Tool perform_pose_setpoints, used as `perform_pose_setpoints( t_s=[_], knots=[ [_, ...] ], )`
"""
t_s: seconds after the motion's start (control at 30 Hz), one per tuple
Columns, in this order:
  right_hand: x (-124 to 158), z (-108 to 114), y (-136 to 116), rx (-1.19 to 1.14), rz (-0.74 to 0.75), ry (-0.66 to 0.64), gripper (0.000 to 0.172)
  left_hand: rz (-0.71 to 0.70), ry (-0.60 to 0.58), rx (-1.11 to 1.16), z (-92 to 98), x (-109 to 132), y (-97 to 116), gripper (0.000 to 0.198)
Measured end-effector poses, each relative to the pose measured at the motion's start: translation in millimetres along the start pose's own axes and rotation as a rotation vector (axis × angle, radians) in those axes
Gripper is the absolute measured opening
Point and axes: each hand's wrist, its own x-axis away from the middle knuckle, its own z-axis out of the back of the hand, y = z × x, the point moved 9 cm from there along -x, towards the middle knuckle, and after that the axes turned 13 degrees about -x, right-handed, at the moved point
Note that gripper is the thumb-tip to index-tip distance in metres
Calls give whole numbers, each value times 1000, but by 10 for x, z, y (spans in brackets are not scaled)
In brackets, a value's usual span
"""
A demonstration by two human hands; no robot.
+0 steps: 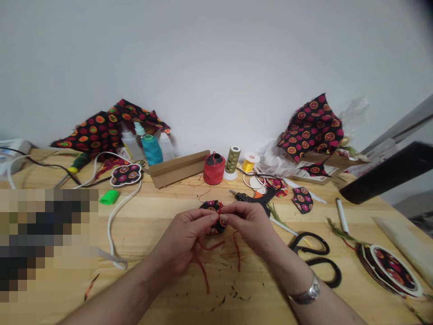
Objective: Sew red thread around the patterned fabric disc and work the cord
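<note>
Between my two hands is a small piece of black patterned fabric (pixel 214 228) with a red cord (pixel 220 208) at its upper edge. My left hand (pixel 189 230) is closed on the fabric piece from the left, thumb on top. Fingertips of my right hand (pixel 245 221) pinch the red cord close to my left thumb. Red cord ends (pixel 204 274) hang below the hands over the table. Exactly how the cord meets the fabric is hidden by my fingers.
Behind the hands stand a red thread spool (pixel 214 170), an olive spool (pixel 233 160) and a yellow spool (pixel 249 162). Black-handled scissors (pixel 316 243) lie by my right forearm, with a glue gun (pixel 260 201) beyond. Round patterned pieces (pixel 394 268) lie at right, a white cable (pixel 111 225) at left.
</note>
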Motion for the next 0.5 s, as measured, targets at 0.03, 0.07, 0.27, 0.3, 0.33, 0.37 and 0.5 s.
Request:
perform_pose_setpoints(
  t_s=[0.03, 0.07, 0.27, 0.3, 0.33, 0.37, 0.5],
  knots=[
    [-2, 4, -1, 6, 5, 3, 9, 3, 2, -5, -1, -1, -1, 9],
    [-3, 9, -2, 10, 8, 5, 9, 6, 3, -7, -2, -1, -3, 9],
    [-5, 7, 7, 16, -11, 5, 8, -1, -17, 0, -19, -3, -19, 11],
    [-4, 4, 7, 13, -16, 4, 8, -1, -21, -3, -20, -3, -25, 11],
    [-3, 4, 5, 14, -20, 6, 8, -1, -25, -8, -21, -3, -32, 12],
    [-2, 4, 2, 17, -22, 9, 8, 0, -32, -11, -24, -2, -38, 12],
    [-1, -5, -5, 18, -22, 10, 7, 17, -54, 2, -39, 3, -69, 11]
  ],
)
